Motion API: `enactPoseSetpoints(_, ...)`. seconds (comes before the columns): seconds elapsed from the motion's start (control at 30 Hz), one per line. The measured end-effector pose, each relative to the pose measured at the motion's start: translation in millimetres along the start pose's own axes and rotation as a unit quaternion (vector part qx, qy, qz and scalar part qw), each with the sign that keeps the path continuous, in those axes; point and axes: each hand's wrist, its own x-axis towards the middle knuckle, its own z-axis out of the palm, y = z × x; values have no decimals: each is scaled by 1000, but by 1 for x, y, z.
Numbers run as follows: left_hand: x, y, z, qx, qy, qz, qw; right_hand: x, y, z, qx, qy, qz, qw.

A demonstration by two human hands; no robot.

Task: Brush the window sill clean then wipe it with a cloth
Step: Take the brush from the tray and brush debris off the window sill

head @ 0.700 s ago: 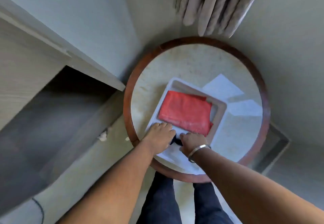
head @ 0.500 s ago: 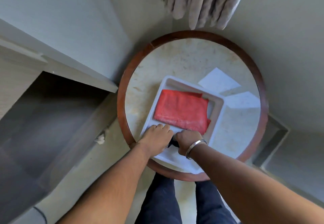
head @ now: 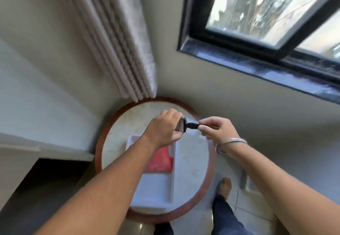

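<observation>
Above the round table (head: 191, 163), brush (head: 185, 125) held level, long axis left-right: left hand (head: 163, 128) clenched round bristle end, right hand (head: 215, 129) pinching handle tip. Window sill (head: 257, 65) lies up-right, nearer right hand. Red cloth (head: 160, 159) sits in tray (head: 154, 188).

My bare, sleeveless forearms, a plain silver metal bangle (head: 230, 143) on my right wrist, dark blue trousers (head: 227, 218).
</observation>
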Motion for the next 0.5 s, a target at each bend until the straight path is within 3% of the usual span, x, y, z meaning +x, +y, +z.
enactPoseSetpoints(0.13,90,80,-23,-30,56,73,995,-6,-27,-87,157,129,-37,978)
enactPoseSetpoints(0.33,216,209,-17,-57,87,144,984,7,-21,-238,191,195,-89,958)
enactPoseSetpoints(0.4,243,232,-8,-57,95,113,987,15,-11,-278,217,241,-74,943)
enactPoseSetpoints(0.5,278,258,18,-76,59,-63,993,28,10,-344,241,314,-60,916)
